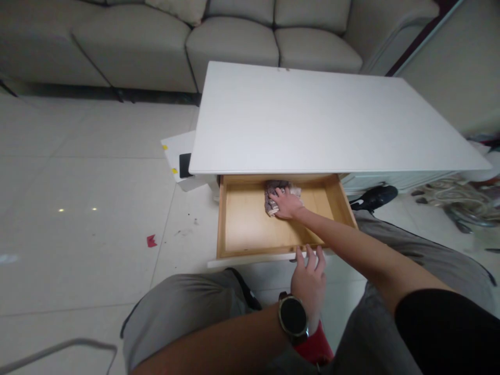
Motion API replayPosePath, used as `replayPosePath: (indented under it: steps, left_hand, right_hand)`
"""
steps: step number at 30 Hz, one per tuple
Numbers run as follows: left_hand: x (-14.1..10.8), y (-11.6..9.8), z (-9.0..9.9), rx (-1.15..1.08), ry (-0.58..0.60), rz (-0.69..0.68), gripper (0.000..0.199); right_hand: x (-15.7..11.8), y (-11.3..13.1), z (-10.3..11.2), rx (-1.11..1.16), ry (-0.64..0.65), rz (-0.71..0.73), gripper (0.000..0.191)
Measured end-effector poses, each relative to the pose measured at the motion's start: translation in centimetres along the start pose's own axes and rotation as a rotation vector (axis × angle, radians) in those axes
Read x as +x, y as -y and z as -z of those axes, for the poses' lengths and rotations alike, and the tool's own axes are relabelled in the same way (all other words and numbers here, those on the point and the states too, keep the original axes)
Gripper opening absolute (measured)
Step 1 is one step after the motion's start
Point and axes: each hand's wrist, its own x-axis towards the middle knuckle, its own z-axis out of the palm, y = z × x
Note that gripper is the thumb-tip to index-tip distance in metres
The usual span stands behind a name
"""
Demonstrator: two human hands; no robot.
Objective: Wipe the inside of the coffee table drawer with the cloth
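Observation:
A wooden drawer (250,226) is pulled out from under a white tabletop (332,120). Inside it, my right hand (287,203) presses with spread fingers on a crumpled patterned cloth (272,207) lying on the drawer bottom, toward the back. My left hand (310,278), with a dark watch at the wrist, rests its fingers over the top edge of the drawer front; its thumb is hidden. Something red (314,346) shows just below that wrist.
Behind the table stands a grey sofa (234,41). A white box (179,148) sits left of the table, and a red scrap (151,240) lies on the tiled floor. Coiled hoses (457,200) lie at the right, beyond a black shoe (375,198).

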Motion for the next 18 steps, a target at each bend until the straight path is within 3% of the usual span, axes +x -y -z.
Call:
replayPosePath:
  steps: [6, 18]
  left_hand:
    - [0.1, 0.0, -0.2, 0.025, -0.001, -0.016, 0.043]
    - [0.1, 0.4, 0.4, -0.019, 0.029, -0.042, 0.041]
  right_hand:
    - [0.4, 1.3, 0.3, 0.018, 0.021, -0.006, 0.073]
    - [0.4, 1.4, 0.0, 0.019, 0.014, -0.002, 0.076]
